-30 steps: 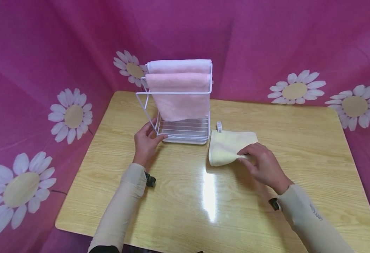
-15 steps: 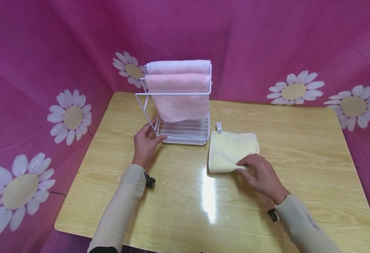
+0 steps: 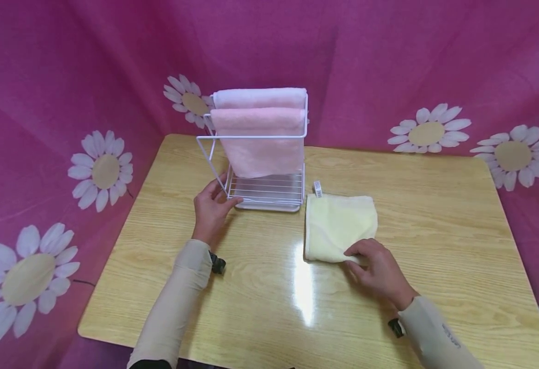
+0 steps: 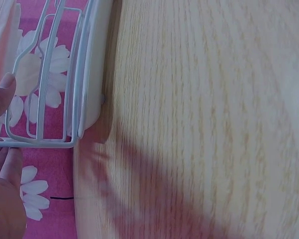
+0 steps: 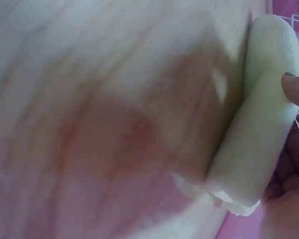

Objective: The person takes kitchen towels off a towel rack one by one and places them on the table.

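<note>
My left hand [image 3: 211, 209] grips the lower left front corner of a white wire towel rack [image 3: 269, 137], thumb in front and fingers round the side. A white towel [image 3: 260, 96] hangs over the rear bar and a pink towel [image 3: 265, 148] over the middle bar, while the front bar is bare. To the right of the rack lies a folded yellow towel [image 3: 336, 225] with a white tag at its far left corner. My right hand [image 3: 380, 269] pinches the towel's near edge between thumb and fingers. Up close in the right wrist view, that edge is a thick rounded fold [image 5: 259, 134].
The rack has a wire shelf over a white drip tray [image 3: 269, 206]. All of it stands on a wood-grain table [image 3: 435, 220] with a bright light reflection near the middle. A magenta curtain [image 3: 366, 61] with daisies encloses the back and sides.
My right hand has drawn the towel's near edge toward the front of the table, so the towel now lies longer and flatter. The left hand and the rack stay in place.
</note>
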The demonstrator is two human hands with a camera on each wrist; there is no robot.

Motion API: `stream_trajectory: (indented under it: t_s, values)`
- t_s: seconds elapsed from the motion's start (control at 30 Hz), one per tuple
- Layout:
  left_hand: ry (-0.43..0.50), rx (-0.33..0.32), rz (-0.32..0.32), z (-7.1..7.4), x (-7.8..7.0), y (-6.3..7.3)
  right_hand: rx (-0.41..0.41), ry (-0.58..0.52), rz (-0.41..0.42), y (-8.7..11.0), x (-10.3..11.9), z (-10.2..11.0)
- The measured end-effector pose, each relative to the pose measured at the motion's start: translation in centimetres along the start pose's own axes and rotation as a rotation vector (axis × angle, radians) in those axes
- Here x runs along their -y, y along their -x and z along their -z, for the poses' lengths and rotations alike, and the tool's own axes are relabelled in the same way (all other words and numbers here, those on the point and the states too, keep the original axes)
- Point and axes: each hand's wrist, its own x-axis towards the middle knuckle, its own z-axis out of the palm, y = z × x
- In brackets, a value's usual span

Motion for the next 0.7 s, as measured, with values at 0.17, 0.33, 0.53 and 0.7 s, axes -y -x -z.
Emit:
stream_trajectory:
  t_s: [0.17,0.33,0.53,0.7]
  values:
    - [0.003,-0.001,0.013,-0.01,0.07,0.01,0.027,0.018,0.027,0.59,-0.40,-0.63]
    - [-0.011,-0.005,0.018,-0.06,0.00,0.10,0.023,0.054,0.059,0.81,-0.46,-1.06]
    - [-0.037,-0.014,0.023,0.00,-0.09,0.11,0.023,0.042,0.038,0.72,-0.48,-1.00]
    - [-0.015,-0.014,0.024,-0.05,-0.11,-0.07,0.032,0.005,-0.023,0.63,-0.31,-0.71]
